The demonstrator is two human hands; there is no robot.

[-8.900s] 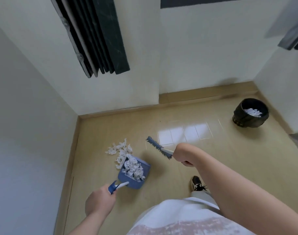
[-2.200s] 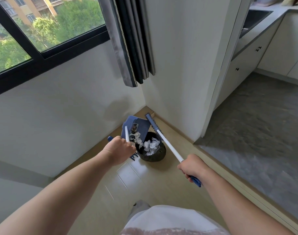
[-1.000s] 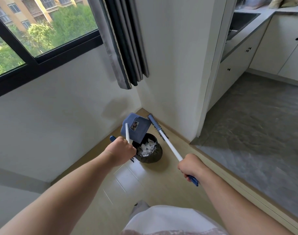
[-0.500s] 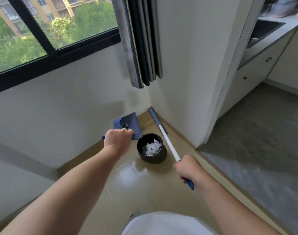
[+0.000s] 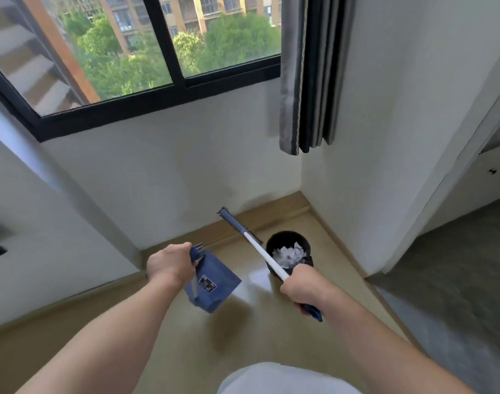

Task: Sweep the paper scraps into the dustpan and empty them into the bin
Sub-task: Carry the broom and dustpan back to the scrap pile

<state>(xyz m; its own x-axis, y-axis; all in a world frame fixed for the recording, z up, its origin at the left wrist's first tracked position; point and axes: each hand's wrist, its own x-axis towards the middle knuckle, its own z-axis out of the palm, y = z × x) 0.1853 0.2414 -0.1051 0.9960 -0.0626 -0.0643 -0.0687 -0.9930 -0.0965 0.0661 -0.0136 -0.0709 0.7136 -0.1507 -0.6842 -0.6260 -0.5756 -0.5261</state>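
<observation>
Left hand: the left hand [image 5: 169, 264] is closed around the handle of the blue dustpan [image 5: 213, 282], which hangs above the floor, its labelled underside towards the camera.
Right hand: the right hand [image 5: 302, 285] is wrapped around the lower shaft of the broom [image 5: 253, 244]; its head points far and left, towards the skirting below the window [image 5: 157, 61].
Paper scraps: the paper scraps [image 5: 288, 255] lie white inside the black bin [image 5: 289, 253], which stands on the floor in the far right corner, near the curtain [image 5: 308, 72]. None show on the visible floor.
Pan contents: the inside of the pan is hidden, so whether any scrap clings there cannot be told.
Risk: the broom shaft crosses just above the bin's near left rim; a careless swing could likely knock the bin over and spill the paper. A scrap stuck in the tilted pan could drop on the floor.
Change: half a second ago the pan was raised beside the bin on its far left; now it is nearer and lower, well left of the bin. The emptying looks done.
</observation>
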